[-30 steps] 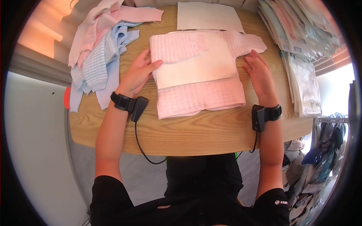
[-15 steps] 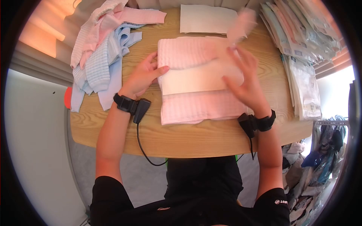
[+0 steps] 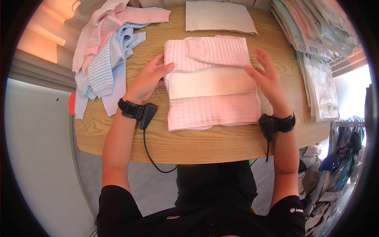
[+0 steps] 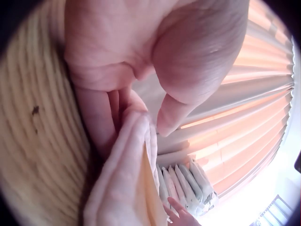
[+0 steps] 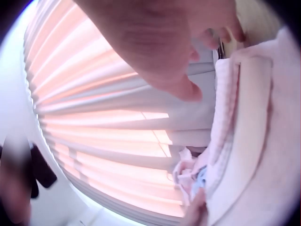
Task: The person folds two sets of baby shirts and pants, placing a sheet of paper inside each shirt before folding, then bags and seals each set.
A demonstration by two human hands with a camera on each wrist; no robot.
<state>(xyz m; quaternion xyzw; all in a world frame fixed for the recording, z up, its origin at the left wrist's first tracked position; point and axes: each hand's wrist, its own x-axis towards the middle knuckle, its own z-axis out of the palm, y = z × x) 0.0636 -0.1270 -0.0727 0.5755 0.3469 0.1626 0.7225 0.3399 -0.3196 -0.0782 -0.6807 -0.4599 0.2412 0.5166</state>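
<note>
A pink striped knit sweater [image 3: 215,110] lies on the wooden table, its two sleeves folded across the upper part. Over its middle shows a pale sheet of card [image 3: 211,83], partly covered by the sleeves. At the sweater's left edge is my left hand [image 3: 148,79], fingers touching the folded side; in the left wrist view the thumb [image 4: 174,110] stands apart from the cloth. My right hand [image 3: 271,81] is at the right edge with its fingers spread, thumb tip near the card, and holds nothing.
Pink and blue knitwear [image 3: 104,63] is heaped at the left. A second pale sheet [image 3: 219,17] lies at the back. Bagged garments [image 3: 316,31] are stacked at the right, with a clear bag [image 3: 321,89] in front. A rack of clothes [image 3: 335,170] stands beyond the table.
My right hand has folded the right sleeve inward over the card, then let go and drawn back to the right edge. My left hand has stayed by the left edge.
</note>
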